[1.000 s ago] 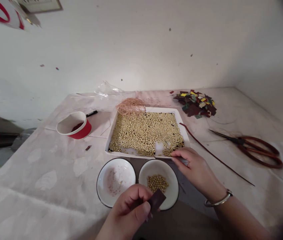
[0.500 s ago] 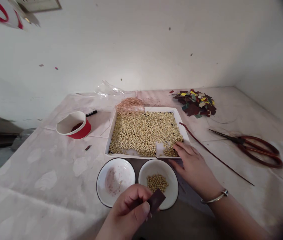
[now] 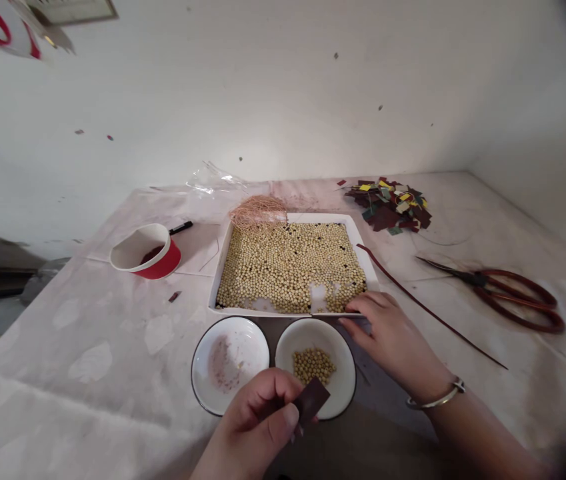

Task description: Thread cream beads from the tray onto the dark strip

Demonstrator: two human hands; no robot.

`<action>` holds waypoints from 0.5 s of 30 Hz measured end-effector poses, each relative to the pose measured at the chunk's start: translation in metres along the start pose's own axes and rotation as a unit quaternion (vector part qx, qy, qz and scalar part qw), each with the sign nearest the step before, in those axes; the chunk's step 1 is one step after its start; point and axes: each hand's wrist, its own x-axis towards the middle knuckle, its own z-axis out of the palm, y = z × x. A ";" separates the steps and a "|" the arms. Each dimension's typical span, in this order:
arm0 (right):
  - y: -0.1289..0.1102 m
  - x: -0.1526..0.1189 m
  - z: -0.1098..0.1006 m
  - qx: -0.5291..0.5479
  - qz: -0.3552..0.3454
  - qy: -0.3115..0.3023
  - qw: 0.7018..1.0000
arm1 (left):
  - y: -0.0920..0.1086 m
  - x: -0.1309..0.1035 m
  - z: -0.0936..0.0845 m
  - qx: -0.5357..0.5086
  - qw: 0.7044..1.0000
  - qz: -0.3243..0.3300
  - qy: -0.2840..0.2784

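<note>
My left hand [image 3: 265, 417] is closed on a small dark brown rectangular piece [image 3: 313, 399], pinched between thumb and fingers above the front edge of the bowls. My right hand [image 3: 387, 340] is at the front right corner of a white tray [image 3: 370, 267] filled with a layer of pale yellow beads [image 3: 287, 263]. Its fingertips reach over the rim, and the thumb lies apart from them outside it; I see nothing held there. Some brownish beads [image 3: 313, 363] lie in the white bowl [image 3: 345, 380] behind my left hand. Left of it, another white bowl [image 3: 203, 367] has reddish specks inside.
A bundle of thin pinkish cord [image 3: 257, 210] rests on the tray's back left corner. Scissors [image 3: 497, 290] and a dark red strip [image 3: 427, 303] lie to the right. Coloured scraps [image 3: 390, 207] are heaped behind. A red-and-white cup [image 3: 160, 263] and a black marker [image 3: 181, 227] stand left.
My right hand has drawn back slightly toward me and right, its fingertips nearer the tray's front rim. My left hand keeps its grip on the brown piece, almost unmoved.
</note>
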 end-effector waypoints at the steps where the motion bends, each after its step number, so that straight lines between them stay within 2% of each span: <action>1: 0.000 0.000 0.000 0.003 0.000 0.000 1.000 | 0.000 0.000 0.000 -0.004 1.000 -0.002 0.001; 15: -0.001 0.000 -0.001 0.058 -0.014 0.018 0.998 | 0.000 0.000 0.000 -0.008 1.000 -0.007 0.001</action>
